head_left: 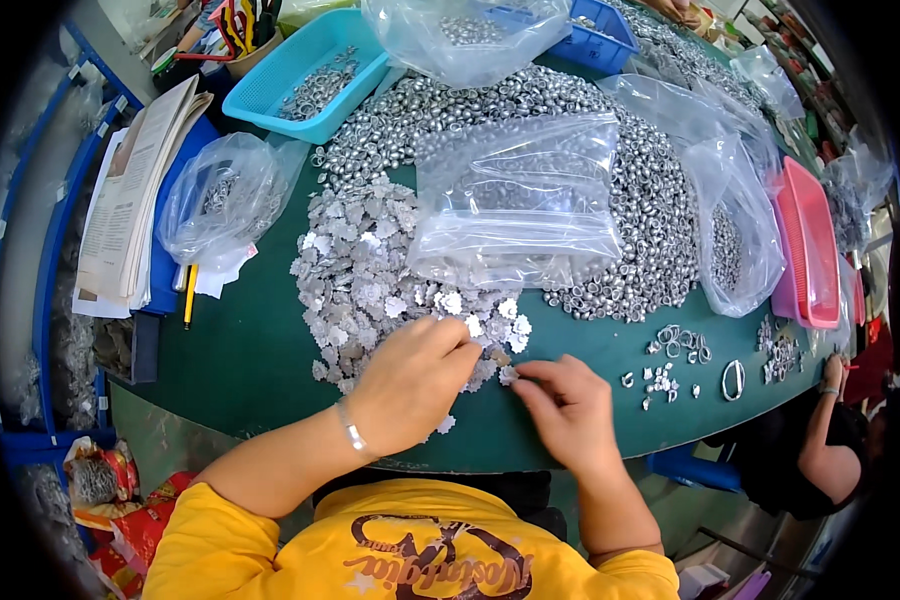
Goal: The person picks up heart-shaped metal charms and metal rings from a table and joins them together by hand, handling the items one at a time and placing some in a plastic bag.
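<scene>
A heap of small silver-grey, flower-shaped metal pieces (355,270) lies on the green tabletop, spreading toward its front edge. My left hand (415,380), with a silver bracelet on its wrist, rests over the near part of this heap. Its fingers are curled inward, and whatever they grip is hidden beneath them. Just to the right, my right hand (573,410) pinches one flower-shaped metal piece (508,375) between thumb and forefinger at the heap's edge. A few loose pieces lie near the left wrist.
A large mound of silver rings (650,230) lies behind, partly under a clear plastic bag (515,200). Turquoise basket (320,128) stands far left, pink basket (808,245) right. Sorted rings (680,343) sit right. Newspapers (135,190) stand left. Another person (835,450) sits at right.
</scene>
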{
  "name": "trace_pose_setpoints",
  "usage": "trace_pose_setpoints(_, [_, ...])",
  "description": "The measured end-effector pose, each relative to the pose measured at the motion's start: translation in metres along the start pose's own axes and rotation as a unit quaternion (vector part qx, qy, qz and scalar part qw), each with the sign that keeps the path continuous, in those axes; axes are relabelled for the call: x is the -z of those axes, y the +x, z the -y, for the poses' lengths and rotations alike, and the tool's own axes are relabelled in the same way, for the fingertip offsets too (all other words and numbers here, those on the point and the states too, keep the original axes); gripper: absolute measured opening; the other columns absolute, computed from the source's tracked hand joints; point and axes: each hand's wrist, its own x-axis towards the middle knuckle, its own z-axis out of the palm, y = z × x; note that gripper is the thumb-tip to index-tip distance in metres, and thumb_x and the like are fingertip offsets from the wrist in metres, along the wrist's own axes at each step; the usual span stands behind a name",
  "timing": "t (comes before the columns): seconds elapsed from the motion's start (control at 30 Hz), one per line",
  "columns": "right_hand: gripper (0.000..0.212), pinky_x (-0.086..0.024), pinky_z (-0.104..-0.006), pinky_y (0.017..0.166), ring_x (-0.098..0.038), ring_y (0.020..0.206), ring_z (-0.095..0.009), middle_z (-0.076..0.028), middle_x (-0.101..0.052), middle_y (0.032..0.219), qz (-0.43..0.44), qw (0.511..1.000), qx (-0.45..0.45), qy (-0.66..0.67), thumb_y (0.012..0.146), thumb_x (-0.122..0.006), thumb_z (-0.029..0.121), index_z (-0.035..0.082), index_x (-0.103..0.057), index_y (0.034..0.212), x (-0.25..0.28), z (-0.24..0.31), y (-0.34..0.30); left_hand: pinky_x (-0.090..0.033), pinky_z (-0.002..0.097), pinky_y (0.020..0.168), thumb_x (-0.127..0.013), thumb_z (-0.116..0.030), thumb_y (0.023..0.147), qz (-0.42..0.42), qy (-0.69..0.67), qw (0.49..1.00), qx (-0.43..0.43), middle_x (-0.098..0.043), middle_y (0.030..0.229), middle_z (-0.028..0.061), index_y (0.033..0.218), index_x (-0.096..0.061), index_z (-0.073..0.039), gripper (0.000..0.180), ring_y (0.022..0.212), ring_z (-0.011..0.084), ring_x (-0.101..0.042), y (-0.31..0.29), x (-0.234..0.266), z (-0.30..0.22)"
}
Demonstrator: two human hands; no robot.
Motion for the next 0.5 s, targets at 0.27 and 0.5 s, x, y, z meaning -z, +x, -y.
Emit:
trace_pose_setpoints(0.27, [0.019, -0.048, -0.0374, 0.053, -0.058, 0.061, -0.029, -0.010, -0.056, 0.071, 0.046, 0.990, 0.044, -0.130, 0.077, -0.073, 0.009, 0.005, -0.069, 0.095, 0.012, 0.000, -0.017, -0.050, 0.0351, 0.072, -0.066, 0.000, 0.074, 0.022, -0.080, 0.997, 0.000, -0.061, 0.092, 0.0090, 0.088, -0.065, -0.002, 0.014, 0.083, 0.0288, -0.061, -0.010, 0.001, -0.003])
trace_pose_setpoints(0.5, [0.008, -0.047, -0.0365, 0.052, -0.057, 0.058, -0.028, -0.009, -0.054, 0.068, 0.000, 0.992, 0.045, -0.115, 0.077, -0.073, 0.006, 0.006, -0.069, 0.085, 0.012, 0.005, -0.016, -0.045, 0.0341, 0.077, -0.070, -0.009, 0.071, 0.050, -0.014, 0.989, -0.139, -0.064, 0.095, 0.0040, 0.086, -0.069, -0.006, 0.016, 0.083, 0.0201, -0.061, -0.033, -0.012, -0.024])
